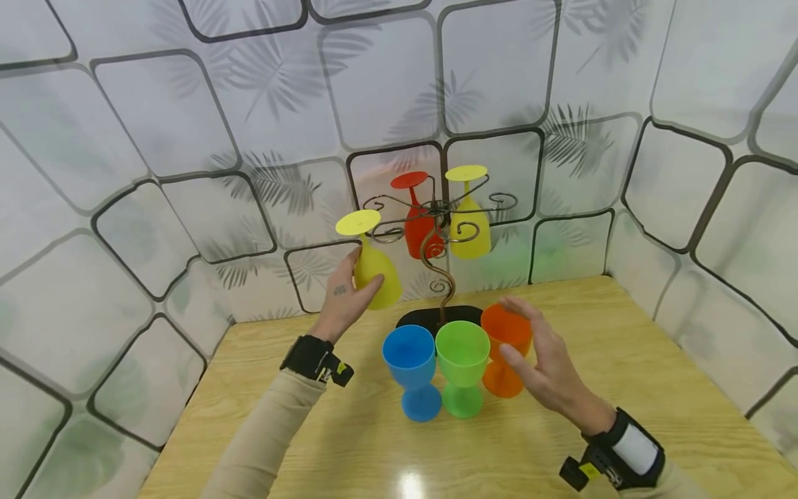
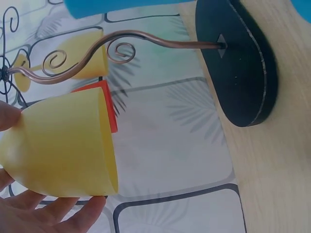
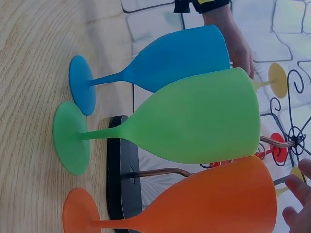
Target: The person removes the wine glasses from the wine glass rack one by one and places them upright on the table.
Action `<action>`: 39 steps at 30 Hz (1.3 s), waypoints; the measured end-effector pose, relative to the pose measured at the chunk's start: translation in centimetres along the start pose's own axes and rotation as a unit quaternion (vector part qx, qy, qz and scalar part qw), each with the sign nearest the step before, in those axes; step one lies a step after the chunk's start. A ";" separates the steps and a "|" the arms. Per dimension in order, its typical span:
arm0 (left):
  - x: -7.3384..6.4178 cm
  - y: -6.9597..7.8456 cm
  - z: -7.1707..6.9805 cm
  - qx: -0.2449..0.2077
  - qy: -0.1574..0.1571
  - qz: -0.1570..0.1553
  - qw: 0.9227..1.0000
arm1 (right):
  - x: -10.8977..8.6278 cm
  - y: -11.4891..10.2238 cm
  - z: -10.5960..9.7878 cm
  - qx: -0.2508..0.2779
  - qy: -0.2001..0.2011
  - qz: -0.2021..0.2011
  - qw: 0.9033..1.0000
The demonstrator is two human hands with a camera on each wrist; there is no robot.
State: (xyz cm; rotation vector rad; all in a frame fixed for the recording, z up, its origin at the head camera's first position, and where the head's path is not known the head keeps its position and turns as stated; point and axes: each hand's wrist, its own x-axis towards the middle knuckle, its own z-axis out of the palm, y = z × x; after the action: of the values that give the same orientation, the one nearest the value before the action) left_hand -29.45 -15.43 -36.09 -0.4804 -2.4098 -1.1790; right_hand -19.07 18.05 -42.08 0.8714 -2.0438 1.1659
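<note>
As a person's left hand (image 1: 343, 294) clasps a tilted, upside-down yellow goblet (image 1: 388, 269) by its bowl, between 7 and 8 o'clock of the hub on a metal rack (image 1: 438, 207) in the head view, the right hand (image 1: 548, 367) hovers beside an orange goblet (image 1: 499, 333) at the yellow one's 4 o'clock, thumb and fingers apart and gripping nothing; whether they touch its rim is hard to tell. Judging by its thin, matt side, the yellow goblet is probably light plastic, fairly stiff, unlikely to shatter, yet smooth enough to slip. The bowl near the stem seems the surest hold, the slim stem being likelier to flex. The metal rack's scrolls crowd its foot at 3 o'clock; whether they bear any weight is unclear. A blue goblet (image 1: 408, 371) and a green goblet (image 1: 463, 364) stand at 5 o'clock. Room appears widest toward 9 o'clock, while the back edge of the surface (image 1: 324, 430) meets a patterned wall (image 1: 386, 76).
</note>
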 end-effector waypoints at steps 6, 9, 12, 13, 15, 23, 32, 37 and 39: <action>-1.2 -0.1 -0.4 -0.008 0.011 0.020 1.000 | 0.1 -0.1 0.1 0.003 0.002 -0.006 1.000; -1.9 0.0 -0.6 -0.011 0.012 0.023 1.000 | 0.1 -0.2 0.2 0.003 0.001 -0.008 1.000; -2.5 0.2 -0.7 -0.012 0.010 0.034 0.999 | 0.2 -0.3 0.3 0.005 -0.001 -0.003 1.000; -2.7 0.3 -0.8 -0.013 0.009 0.038 0.999 | 0.2 -0.3 0.2 0.006 -0.002 0.000 1.000; -3.0 0.5 -0.8 -0.018 0.007 0.051 0.998 | 0.3 -0.3 0.2 0.006 -0.002 0.001 1.000; -3.7 1.9 -0.7 -0.017 0.003 0.099 0.995 | 0.9 -0.3 0.4 0.016 0.006 -0.021 1.000; -4.0 3.5 0.0 -0.047 -0.020 0.128 0.991 | 1.6 -0.7 0.8 0.024 0.009 -0.070 0.997; -4.1 4.7 0.8 -0.071 -0.036 0.144 0.986 | 1.8 -1.2 1.1 0.032 0.000 -0.096 0.995; -4.1 5.3 1.1 -0.081 -0.048 0.144 0.985 | 1.9 -1.4 1.2 0.041 -0.005 -0.107 0.993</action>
State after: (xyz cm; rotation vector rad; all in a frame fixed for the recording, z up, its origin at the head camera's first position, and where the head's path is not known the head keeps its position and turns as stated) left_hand -23.65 -11.95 -35.29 -0.9221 -2.2335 -1.2495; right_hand -19.34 16.01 -40.44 1.1083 -1.8679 1.1334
